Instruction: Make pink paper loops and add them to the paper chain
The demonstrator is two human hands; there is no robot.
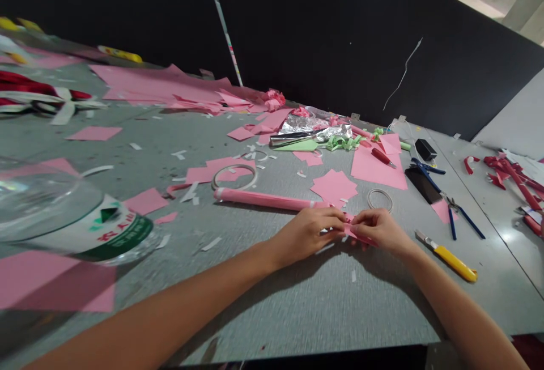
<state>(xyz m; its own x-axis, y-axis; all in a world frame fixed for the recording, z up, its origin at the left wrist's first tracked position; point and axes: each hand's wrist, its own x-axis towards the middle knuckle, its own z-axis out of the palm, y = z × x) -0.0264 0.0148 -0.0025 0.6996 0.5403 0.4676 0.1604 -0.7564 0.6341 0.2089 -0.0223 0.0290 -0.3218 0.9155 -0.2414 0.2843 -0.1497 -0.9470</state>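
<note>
Between my two hands is a small piece of pink paper (359, 236), partly covered by the fingers. My left hand (306, 235) pinches its left side, thumb and fingertips close together. From the right, my right hand (385, 233) grips the same piece with thumb and bent fingers. A long rolled tube of pink paper (263, 199) lies just beyond my left hand, its right end running close to the fingers. Behind the hands rests a stack of pink paper squares (334, 187) with jagged corners. A tape ring (379, 201) lies just past my right hand.
A yellow utility knife (453, 260) and blue-handled pliers (455, 207) lie to the right. A large plastic bottle (106, 225) is on its side at left. Behind are a larger ring (234, 178), crumpled foil (304, 124), a red-handled tool (383, 158) and a black wall (297, 35).
</note>
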